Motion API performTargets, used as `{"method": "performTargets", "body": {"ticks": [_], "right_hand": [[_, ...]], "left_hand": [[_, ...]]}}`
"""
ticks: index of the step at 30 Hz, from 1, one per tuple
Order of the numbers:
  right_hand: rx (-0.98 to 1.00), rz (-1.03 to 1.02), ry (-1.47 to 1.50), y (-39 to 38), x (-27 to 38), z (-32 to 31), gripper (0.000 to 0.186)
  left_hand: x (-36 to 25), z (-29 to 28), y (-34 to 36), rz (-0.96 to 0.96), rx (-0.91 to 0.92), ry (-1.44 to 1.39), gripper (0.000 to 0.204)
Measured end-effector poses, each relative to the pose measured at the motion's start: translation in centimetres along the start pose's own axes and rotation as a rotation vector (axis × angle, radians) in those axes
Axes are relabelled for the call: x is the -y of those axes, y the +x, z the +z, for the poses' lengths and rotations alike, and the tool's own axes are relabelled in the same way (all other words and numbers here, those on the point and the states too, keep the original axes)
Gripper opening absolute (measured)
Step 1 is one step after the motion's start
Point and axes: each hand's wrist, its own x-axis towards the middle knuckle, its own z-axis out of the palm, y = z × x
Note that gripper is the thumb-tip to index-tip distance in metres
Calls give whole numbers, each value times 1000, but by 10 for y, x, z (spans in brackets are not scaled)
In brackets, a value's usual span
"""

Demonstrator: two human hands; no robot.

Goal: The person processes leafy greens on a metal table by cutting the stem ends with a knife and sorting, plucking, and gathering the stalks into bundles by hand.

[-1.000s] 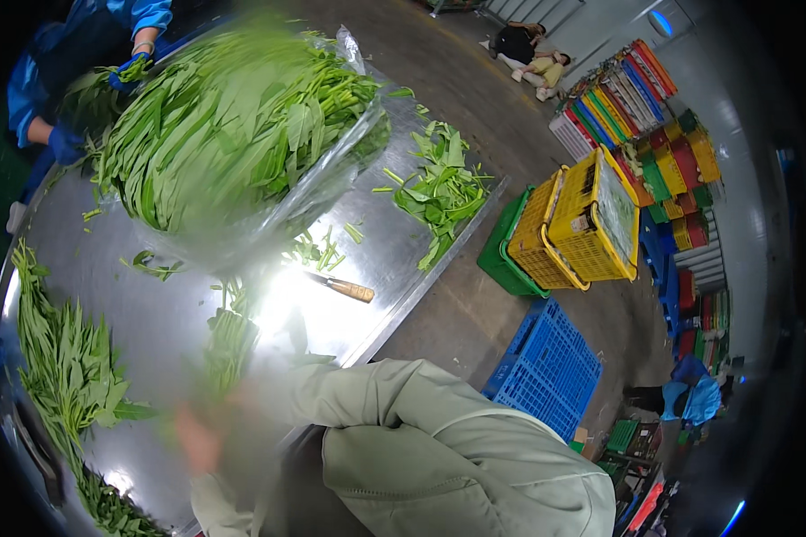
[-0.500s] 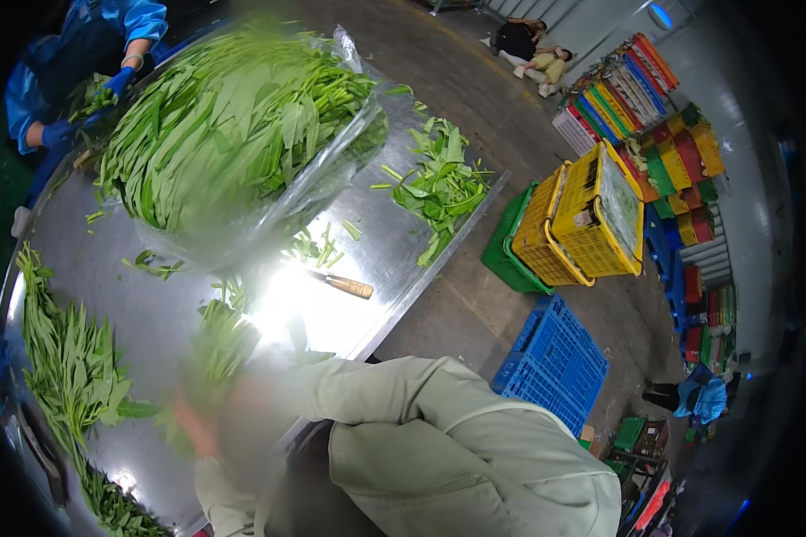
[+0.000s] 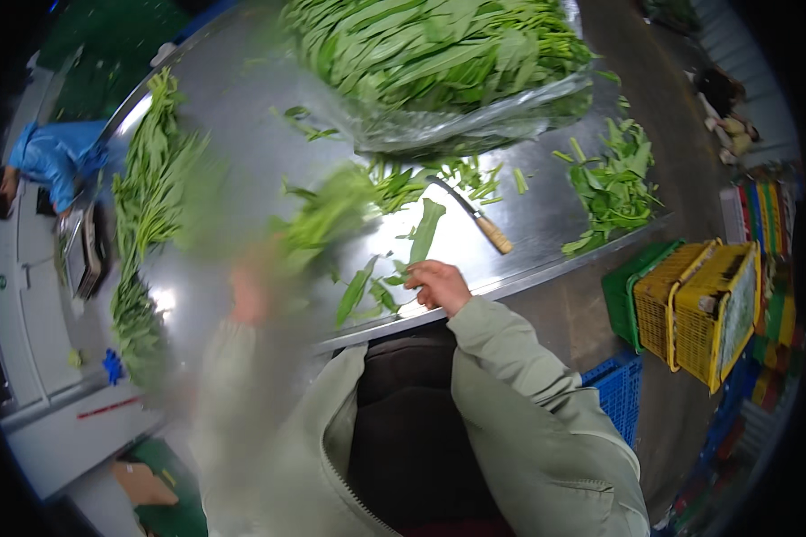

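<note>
Leafy greens (image 3: 333, 213) beside blurred left hand (image 3: 249, 291); right hand (image 3: 441, 286) angled leftward, fingers curled; cannot tell either grip.

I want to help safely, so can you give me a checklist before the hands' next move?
1. Knife lying on the metal table: ok.
2. Right hand apart from the knife: ok.
3. Left hand gripping the blurred greens: cannot tell, too blurred.
4. Loose leaves tidied away: not ok, scattered beside the right hand.
5. Big pile of greens resting on clear plastic: ok.
</note>
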Motion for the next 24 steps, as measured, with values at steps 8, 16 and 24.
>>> {"method": "performTargets", "body": {"ticks": [8, 16, 24], "right_hand": [[65, -81, -67, 2, 4, -11, 26], [-25, -730, -535, 14, 64, -6, 35], [12, -946, -1218, 24, 104, 84, 41]], "left_hand": [[-4, -9, -20, 1, 177, 368, 68], [-27, -39, -13, 140, 117, 439, 57], [-48, -39, -2, 276, -34, 380, 70]]}}
